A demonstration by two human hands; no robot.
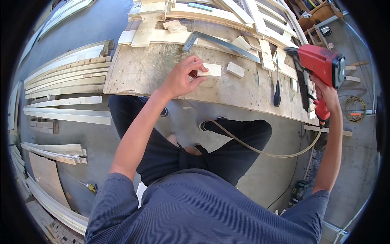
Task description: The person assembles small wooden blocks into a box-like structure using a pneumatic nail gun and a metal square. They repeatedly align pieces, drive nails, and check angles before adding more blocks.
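Observation:
My left hand pinches a small pale wood block between thumb and fingers, close to the near edge of the plywood-topped table. More pale wood shows directly under that block; whether it is a separate piece I cannot tell. A second small block lies just to the right, apart from the hand. Off to the right, my right hand grips the handle of a red and black nail gun, raised over the table's right end. From its handle a tan air hose loops down across my lap.
A metal square and a dark-handled screwdriver lie on the table. Planks and slatted frames fill its far side. Stacked boards rest on the floor at left. A coiled hose lies at far right.

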